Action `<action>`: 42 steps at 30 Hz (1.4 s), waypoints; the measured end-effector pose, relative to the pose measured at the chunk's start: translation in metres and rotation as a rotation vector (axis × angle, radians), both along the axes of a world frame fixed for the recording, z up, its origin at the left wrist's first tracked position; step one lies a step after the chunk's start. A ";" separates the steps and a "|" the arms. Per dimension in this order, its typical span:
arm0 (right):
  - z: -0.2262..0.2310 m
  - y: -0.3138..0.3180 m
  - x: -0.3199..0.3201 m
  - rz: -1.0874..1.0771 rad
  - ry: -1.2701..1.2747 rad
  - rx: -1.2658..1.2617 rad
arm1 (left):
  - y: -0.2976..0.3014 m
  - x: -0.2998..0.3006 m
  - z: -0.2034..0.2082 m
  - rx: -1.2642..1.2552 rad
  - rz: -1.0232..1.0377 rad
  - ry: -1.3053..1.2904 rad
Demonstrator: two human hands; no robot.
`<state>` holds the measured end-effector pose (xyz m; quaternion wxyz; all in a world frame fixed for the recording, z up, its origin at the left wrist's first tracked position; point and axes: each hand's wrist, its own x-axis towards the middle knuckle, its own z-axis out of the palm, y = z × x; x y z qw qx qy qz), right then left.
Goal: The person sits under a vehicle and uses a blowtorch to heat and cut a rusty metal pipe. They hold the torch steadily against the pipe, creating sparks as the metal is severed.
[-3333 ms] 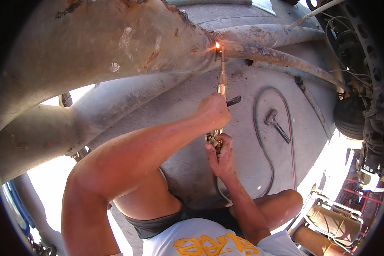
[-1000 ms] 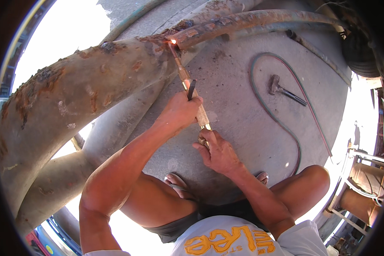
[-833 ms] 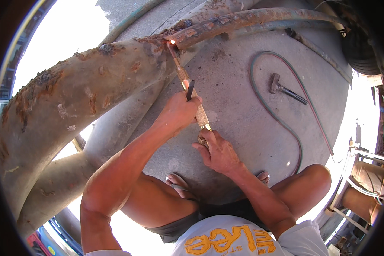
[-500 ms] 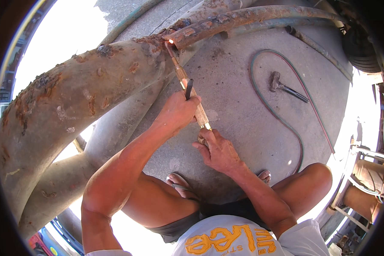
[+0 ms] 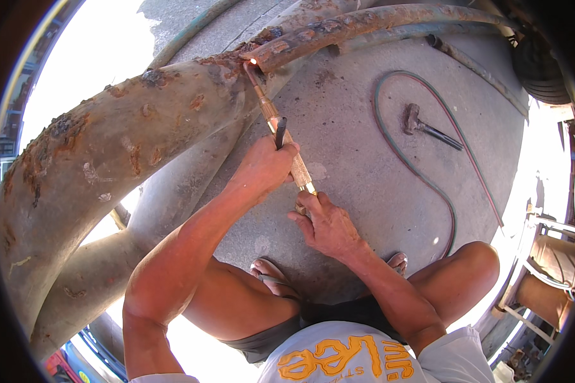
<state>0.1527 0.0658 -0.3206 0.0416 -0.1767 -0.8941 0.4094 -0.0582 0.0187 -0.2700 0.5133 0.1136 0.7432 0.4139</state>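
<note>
A brass cutting torch point(image 5: 298, 164) slants up and away from me, with a black lever near its middle. My left hand point(image 5: 271, 162) is closed around its body just below that lever. Lower down, my right hand point(image 5: 326, 222) closes on the rear end of the torch, partly covering it. The torch's bent tip reaches the end of a thinner rusty pipe point(image 5: 319, 35), where a small spot of metal glows orange-white. That pipe end lies against a thick, rusted grey pipe point(image 5: 140, 121) that curves down to the left.
A hammer point(image 5: 421, 126) lies on the concrete floor point(image 5: 351, 140) to the right, inside a loop of twin red-and-green hose point(image 5: 380, 105). Another thin pipe point(image 5: 473, 70) lies beyond it. A tyre point(image 5: 543, 76) stands at the far right. My sandalled feet rest beneath my arms.
Very little differs. The torch tip and glowing spot sit a touch farther left in the picture; both hands keep the same hold.
</note>
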 end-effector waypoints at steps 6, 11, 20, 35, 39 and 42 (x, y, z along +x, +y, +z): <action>0.002 0.001 -0.001 0.008 -0.023 -0.003 | 0.000 0.000 0.000 0.000 0.010 -0.001; 0.002 0.000 -0.001 0.000 -0.021 -0.005 | 0.000 -0.002 0.001 -0.008 -0.001 -0.021; 0.003 0.000 -0.001 -0.006 -0.016 0.009 | 0.000 -0.002 0.000 0.010 -0.004 -0.022; 0.000 0.000 0.000 -0.014 0.042 -0.025 | 0.000 -0.002 0.000 -0.009 -0.033 -0.012; -0.002 -0.001 0.000 -0.008 0.030 -0.044 | 0.001 -0.002 0.001 -0.018 -0.028 -0.023; -0.001 0.000 0.000 -0.004 0.018 -0.049 | 0.002 -0.002 0.001 -0.034 -0.035 -0.016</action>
